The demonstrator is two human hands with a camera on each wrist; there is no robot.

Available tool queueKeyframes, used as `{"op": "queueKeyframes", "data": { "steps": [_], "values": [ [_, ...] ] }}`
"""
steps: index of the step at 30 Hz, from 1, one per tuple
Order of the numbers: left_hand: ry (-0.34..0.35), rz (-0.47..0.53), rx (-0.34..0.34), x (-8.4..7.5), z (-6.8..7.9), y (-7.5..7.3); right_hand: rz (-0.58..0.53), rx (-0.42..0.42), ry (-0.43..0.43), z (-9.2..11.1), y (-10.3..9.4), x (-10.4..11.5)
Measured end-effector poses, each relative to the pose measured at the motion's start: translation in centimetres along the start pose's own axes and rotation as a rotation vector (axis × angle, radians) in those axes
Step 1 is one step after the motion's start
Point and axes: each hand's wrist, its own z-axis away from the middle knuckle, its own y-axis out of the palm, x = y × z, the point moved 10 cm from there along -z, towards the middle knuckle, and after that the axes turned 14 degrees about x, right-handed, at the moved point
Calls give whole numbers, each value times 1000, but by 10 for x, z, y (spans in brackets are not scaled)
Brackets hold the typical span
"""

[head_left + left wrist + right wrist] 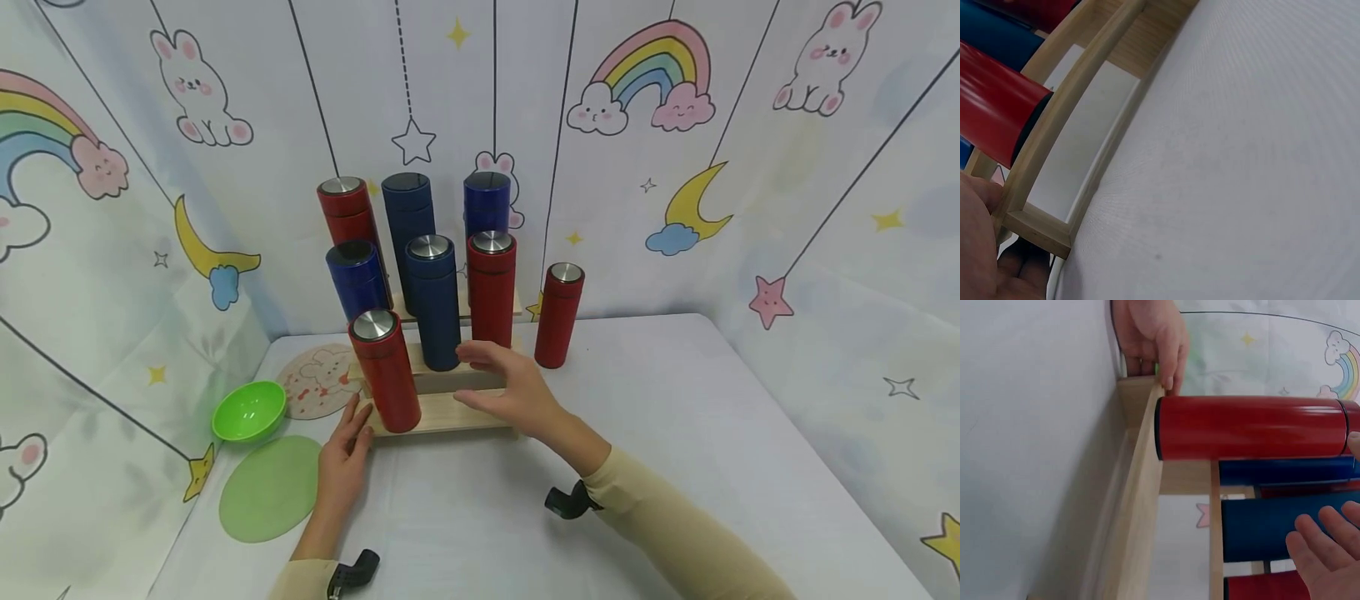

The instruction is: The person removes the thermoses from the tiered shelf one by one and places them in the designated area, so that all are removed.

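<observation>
A three-step wooden rack (465, 414) holds red and blue thermos bottles. On its lowest step, at the left, stands a red thermos (386, 375) with a silver lid. My left hand (345, 458) holds the rack's left end; in the left wrist view its fingers (1022, 275) lie about the wooden corner. Over the right part of the lowest step is my right hand (517, 392), fingers extended, thumb apart, nothing in it. Close by its fingertips are a dark blue thermos (435, 308) and a red thermos (492, 292) on the middle step.
Another red thermos (559, 317) stands on the white table (675, 433) right of the rack. Several more bottles fill the back step. To the left lie a green bowl (250, 412), a green round mat (272, 490) and a bunny-print mat (311, 383). A patterned curtain (847, 208) hangs behind.
</observation>
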Motion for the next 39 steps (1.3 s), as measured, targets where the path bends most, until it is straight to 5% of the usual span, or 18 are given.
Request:
{"op": "queueKeyframes", "data": {
  "steps": [11, 39],
  "values": [
    [-16, -8, 20, -2, 1, 4, -140, 65, 67, -24, 29, -16],
    [8, -48, 8, -5, 1, 2, -169, 165, 200, -54, 87, -49]
  ]
}}
